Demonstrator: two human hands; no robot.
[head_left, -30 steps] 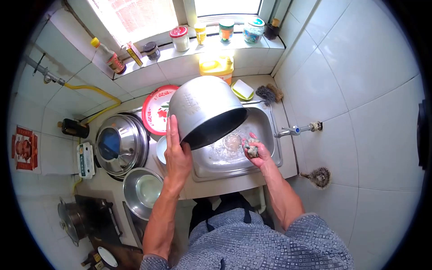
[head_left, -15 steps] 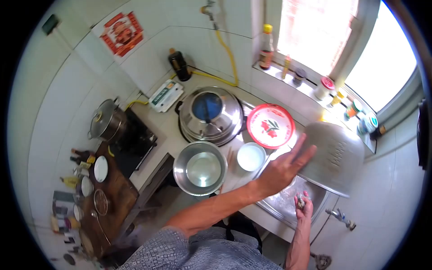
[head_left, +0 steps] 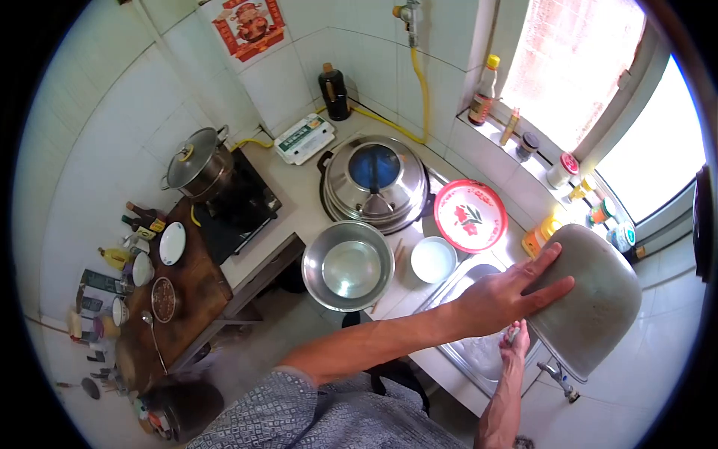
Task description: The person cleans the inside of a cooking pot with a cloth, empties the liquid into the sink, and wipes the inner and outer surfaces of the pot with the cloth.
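Observation:
A large grey metal pot [head_left: 591,299] is tilted on its side above the right end of the steel sink [head_left: 479,358]. My left hand [head_left: 508,297] holds the pot, its fingers spread over the outer wall. Lower down, close to the pot's rim, my right hand [head_left: 514,340] is closed around a small greyish cloth or scrubber, mostly hidden by its fingers. A white bowl [head_left: 433,260] and a red-rimmed floral plate [head_left: 470,215] sit beside the sink. The inside of the pot is out of sight.
Left of the sink are a steel basin [head_left: 348,266] and a large lidded steamer [head_left: 374,183]. A faucet [head_left: 559,380] projects below the pot. Jars line the window sill [head_left: 516,150]. Farther left are a lidded pot [head_left: 200,166] on a black stove and a wooden board [head_left: 191,299].
The view has swung left, bringing the stove and board into sight. The pot has turned, so its outside now faces the camera. My right hand has moved closer to the pot's rim.

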